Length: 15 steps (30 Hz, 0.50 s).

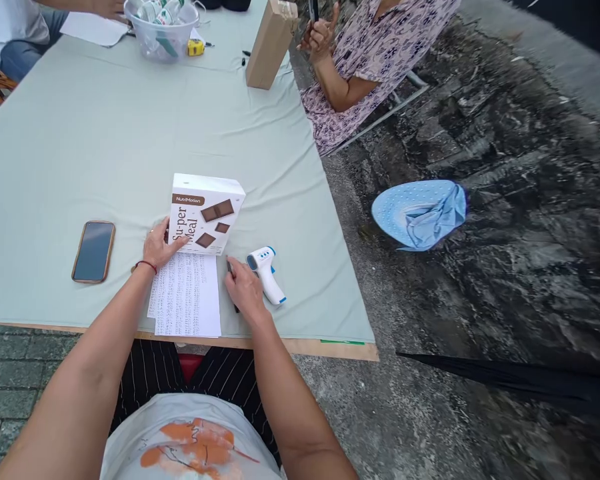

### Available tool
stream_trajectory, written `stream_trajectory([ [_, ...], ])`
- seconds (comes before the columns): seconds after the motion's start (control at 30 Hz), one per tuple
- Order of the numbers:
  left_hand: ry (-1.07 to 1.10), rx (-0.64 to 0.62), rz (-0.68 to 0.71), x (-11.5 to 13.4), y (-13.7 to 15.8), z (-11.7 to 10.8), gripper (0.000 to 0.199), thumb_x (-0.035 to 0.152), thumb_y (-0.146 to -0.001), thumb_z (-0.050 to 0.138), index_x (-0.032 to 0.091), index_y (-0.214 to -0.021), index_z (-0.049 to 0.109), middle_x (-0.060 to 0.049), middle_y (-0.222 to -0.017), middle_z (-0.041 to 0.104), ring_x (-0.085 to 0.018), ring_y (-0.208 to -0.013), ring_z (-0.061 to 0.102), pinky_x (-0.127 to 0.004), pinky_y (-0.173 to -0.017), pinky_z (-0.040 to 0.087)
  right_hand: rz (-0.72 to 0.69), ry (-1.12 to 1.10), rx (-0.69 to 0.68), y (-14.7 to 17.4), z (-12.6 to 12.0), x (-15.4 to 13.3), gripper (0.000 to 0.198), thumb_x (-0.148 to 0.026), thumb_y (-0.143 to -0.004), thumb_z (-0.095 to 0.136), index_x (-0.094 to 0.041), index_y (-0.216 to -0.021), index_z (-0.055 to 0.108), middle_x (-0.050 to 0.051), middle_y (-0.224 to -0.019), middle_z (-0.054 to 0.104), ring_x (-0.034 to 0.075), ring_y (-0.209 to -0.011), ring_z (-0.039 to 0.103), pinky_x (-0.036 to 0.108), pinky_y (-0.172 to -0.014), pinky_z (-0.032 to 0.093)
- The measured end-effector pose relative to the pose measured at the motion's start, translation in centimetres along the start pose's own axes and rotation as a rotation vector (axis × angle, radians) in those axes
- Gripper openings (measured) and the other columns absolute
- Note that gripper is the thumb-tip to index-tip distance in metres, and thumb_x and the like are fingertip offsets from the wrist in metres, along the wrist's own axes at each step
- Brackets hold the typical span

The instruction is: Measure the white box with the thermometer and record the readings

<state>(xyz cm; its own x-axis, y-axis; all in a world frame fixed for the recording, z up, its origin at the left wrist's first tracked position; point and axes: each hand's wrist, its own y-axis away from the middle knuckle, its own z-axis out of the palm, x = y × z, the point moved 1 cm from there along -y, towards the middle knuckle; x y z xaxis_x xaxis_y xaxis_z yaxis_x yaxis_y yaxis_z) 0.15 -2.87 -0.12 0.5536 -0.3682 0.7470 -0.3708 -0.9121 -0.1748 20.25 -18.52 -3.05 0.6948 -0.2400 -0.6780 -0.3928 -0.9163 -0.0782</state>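
My left hand grips the lower left edge of a white "Su-per Meal" box printed with brown chocolate bars, its thumb across the front. The box stands on the table, over the top end of some printed sheets. To the right of the papers, the fingers of my right hand are closed on a dark pen, partly hidden beneath the hand. Just beside that hand lies a white and blue infrared thermometer. A phone in a brown case rests left of my left hand.
Farther back on the cloth-covered table are a clear plastic basket with bottles, a yellow tape measure and a tall cardboard box. Someone in a floral garment sits at the right edge. A blue cap lies beyond the table.
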Motion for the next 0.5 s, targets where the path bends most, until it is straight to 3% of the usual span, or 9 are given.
stream_trajectory([
  [0.13, -0.018, -0.004, 0.0, 0.0, 0.1, 0.2, 0.067, 0.063, -0.078, 0.064, 0.022, -0.13, 0.055, -0.009, -0.117, 0.067, -0.029, -0.108, 0.061, -0.045, -0.093, 0.049, 0.045, -0.413, 0.02, 1.1, -1.3, 1.2, 0.036, -0.027, -0.083, 0.043, -0.02, -0.105, 0.071, 0.006, -0.091, 0.066, 0.02, -0.082, 0.06, 0.036, -0.076, 0.05],
  [0.27, -0.033, -0.013, -0.012, 0.3, 0.2, 0.2, 0.067, 0.06, -0.075, 0.069, 0.022, -0.128, 0.054, -0.009, -0.117, 0.067, -0.029, -0.109, 0.061, -0.046, -0.094, 0.049, 0.066, -0.794, -0.016, 2.9, -0.7, 1.2, 0.035, -0.034, -0.08, 0.058, -0.025, -0.114, 0.061, 0.002, -0.087, 0.061, 0.016, -0.075, 0.057, 0.032, -0.07, 0.049],
  [0.4, -0.079, -0.028, 0.01, 0.6, 0.2, 0.2, 0.068, 0.056, -0.069, 0.075, 0.023, -0.125, 0.055, -0.007, -0.11, 0.067, -0.029, -0.104, 0.063, -0.044, -0.091, 0.05, 0.065, -0.797, 0.054, 4.5, 0.7, 0.0, 0.022, -0.044, -0.086, 0.059, -0.024, -0.096, 0.06, -0.002, -0.073, 0.053, 0.014, -0.066, 0.051, 0.03, -0.066, 0.046],
  [0.5, -0.113, -0.042, 0.013, 0.8, 0.1, 0.2, 0.07, 0.06, -0.066, 0.077, 0.023, -0.122, 0.056, -0.006, -0.106, 0.067, -0.029, -0.101, 0.064, -0.043, -0.088, 0.051, 0.022, -0.774, 0.067, 5.1, 1.2, -1.1, 0.031, -0.047, -0.094, 0.045, -0.023, -0.098, 0.064, -0.001, -0.07, 0.054, 0.015, -0.065, 0.051, 0.031, -0.066, 0.046],
])
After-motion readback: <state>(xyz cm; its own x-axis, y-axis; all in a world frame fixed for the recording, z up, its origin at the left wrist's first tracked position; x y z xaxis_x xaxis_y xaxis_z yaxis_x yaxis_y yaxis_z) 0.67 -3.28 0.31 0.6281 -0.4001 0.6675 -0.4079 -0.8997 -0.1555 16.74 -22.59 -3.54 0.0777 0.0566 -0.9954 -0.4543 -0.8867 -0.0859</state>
